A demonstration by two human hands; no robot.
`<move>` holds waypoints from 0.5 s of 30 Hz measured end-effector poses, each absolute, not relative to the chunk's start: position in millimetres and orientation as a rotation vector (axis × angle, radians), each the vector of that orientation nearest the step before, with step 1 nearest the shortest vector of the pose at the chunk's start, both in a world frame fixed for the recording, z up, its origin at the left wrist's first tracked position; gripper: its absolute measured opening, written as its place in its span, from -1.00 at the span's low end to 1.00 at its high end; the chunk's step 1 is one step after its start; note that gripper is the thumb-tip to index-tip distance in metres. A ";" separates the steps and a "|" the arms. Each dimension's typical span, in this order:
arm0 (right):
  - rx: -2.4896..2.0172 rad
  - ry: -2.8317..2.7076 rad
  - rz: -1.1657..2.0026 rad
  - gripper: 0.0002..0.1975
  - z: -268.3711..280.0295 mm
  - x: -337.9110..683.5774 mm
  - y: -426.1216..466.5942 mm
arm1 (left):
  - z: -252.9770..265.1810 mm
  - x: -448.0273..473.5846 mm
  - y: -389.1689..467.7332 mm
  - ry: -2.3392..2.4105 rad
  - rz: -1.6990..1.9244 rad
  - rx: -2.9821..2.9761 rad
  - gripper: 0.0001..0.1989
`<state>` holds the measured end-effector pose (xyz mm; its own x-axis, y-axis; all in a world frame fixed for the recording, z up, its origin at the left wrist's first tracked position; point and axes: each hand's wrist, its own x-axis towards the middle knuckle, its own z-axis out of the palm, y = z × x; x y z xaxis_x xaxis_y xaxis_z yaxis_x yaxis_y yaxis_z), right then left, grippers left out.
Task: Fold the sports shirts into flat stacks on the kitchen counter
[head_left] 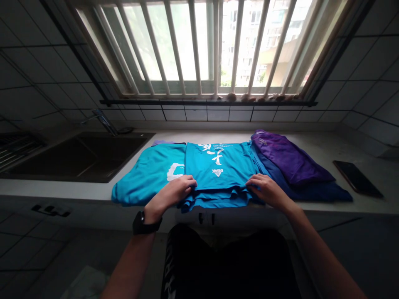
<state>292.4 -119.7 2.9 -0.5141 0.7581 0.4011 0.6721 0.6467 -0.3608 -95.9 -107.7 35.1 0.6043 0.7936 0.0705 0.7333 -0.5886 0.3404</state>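
Observation:
A blue T-shirt [218, 166] with white lettering lies folded into a rough rectangle on the counter, its layered near edge hanging a little over the front. My left hand [177, 190] grips that near edge at the left corner, fingers closed on the fabric. At the right corner, my right hand [267, 189] pinches the same edge. A turquoise garment [149, 170] with a white print touches the shirt on its left. To the right rest a purple garment [289, 158] and a dark blue garment [277, 176] beneath it.
The dark sink [77, 155] with a faucet [106, 122] is set into the white countertop [174, 136] on the left. A phone [358, 177] lies near the right end. Behind the counter is a barred window [195, 50]; cabinets stand below.

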 end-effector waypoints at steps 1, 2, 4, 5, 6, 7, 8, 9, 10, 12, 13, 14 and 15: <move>-1.099 -2.282 0.188 -0.84 3.7 291.1 -120.4 | 37.1 -96.3 -110.0 1.271 0.322 2.593 -0.80; -1.078 -2.222 0.170 -0.83 5.3 290.6 -122.1 | 39.7 -96.7 -113.7 1.292 0.328 2.621 -0.78; -1.017 -2.124 0.168 -0.83 9.3 292.4 -128.8 | 45.2 -97.4 -124.9 1.296 0.342 2.657 -0.75; -0.987 -2.099 0.183 -0.83 11.0 294.3 -133.6 | 47.4 -97.5 -131.3 1.280 0.346 2.681 -0.73; -0.966 -2.095 0.211 -0.84 12.2 296.8 -138.8 | 49.0 -97.3 -137.3 1.258 0.340 2.703 -0.73; -0.957 -2.110 0.249 -0.85 12.9 299.3 -144.0 | 49.8 -96.8 -142.6 1.234 0.321 2.718 -0.74; -0.961 -2.142 0.293 -0.86 13.2 301.7 -148.8 | 50.1 -96.0 -146.7 1.213 0.289 2.723 -0.76; -0.977 -2.183 0.338 -0.85 13.3 303.7 -152.8 | 50.0 -94.7 -149.7 1.202 0.250 2.717 -0.79; -1.001 -2.228 0.382 -0.84 13.5 305.2 -156.1 | 49.9 -93.2 -151.5 1.197 0.210 2.704 -0.83; -1.053 -2.313 0.458 -0.81 15.2 306.0 -159.5 | 50.3 -89.4 -153.1 1.210 0.156 2.672 -0.87; -1.076 -2.346 0.489 -0.80 16.9 305.4 -159.6 | 51.1 -87.3 -153.4 1.223 0.152 2.662 -0.87; -1.093 -2.368 0.515 -0.79 19.0 304.1 -158.4 | 51.9 -85.4 -153.4 1.231 0.167 2.660 -0.87; -1.108 -2.369 0.529 -0.78 21.0 302.2 -155.9 | 52.6 -83.6 -153.3 1.232 0.199 2.664 -0.86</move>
<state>302.2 -155.9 21.0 -0.5644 0.7871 0.2491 0.6063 0.6000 -0.5220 -83.6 -153.3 52.6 0.6438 0.7643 0.0378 0.7374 -0.6328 0.2362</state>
